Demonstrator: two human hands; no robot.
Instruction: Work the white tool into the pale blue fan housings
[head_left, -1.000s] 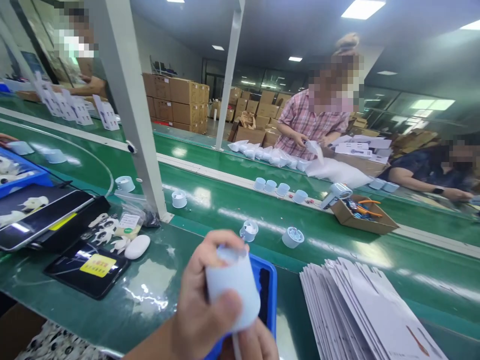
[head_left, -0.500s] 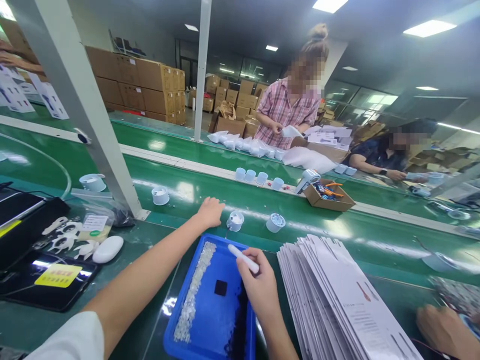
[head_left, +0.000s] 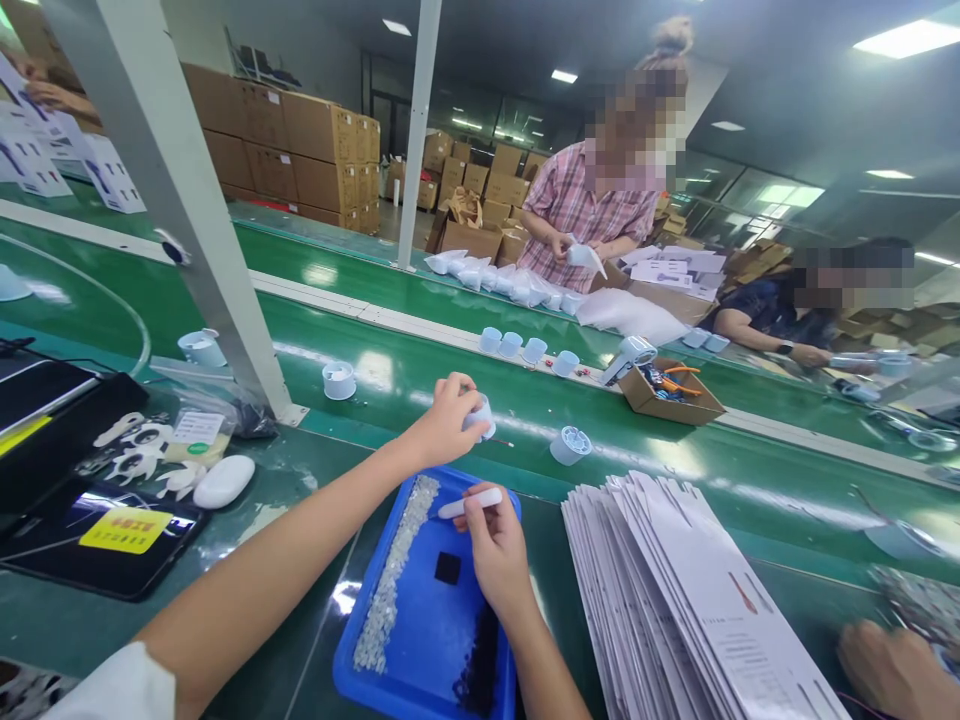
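Observation:
My left hand [head_left: 452, 418] is closed around a small light-blue round plastic housing [head_left: 484, 420] over the green belt, just past the tray's far edge. A short thin wire sticks out to its right. My right hand [head_left: 495, 540] pinches a white pen-shaped stick [head_left: 472, 503], whose tip points left above the blue tray [head_left: 347, 640]. Inside the tray, small clear-whitish pieces [head_left: 394, 575] line the left side, small black pieces [head_left: 476, 665] lie at the lower right, and a black square [head_left: 448, 568] sits in the middle.
More light-blue housings [head_left: 571, 445] [head_left: 339, 380] stand on the green belt [head_left: 390, 350]. A stack of printed cards [head_left: 675, 590] lies right of the tray. A grey post [head_left: 187, 200] rises at left. A co-worker's hand [head_left: 892, 655] is at the lower right; two people sit or stand across.
My left hand has moved onto the nearest light-blue housing and taken hold of it. The white stick in my right hand has swung to point left. The view has shifted slightly.

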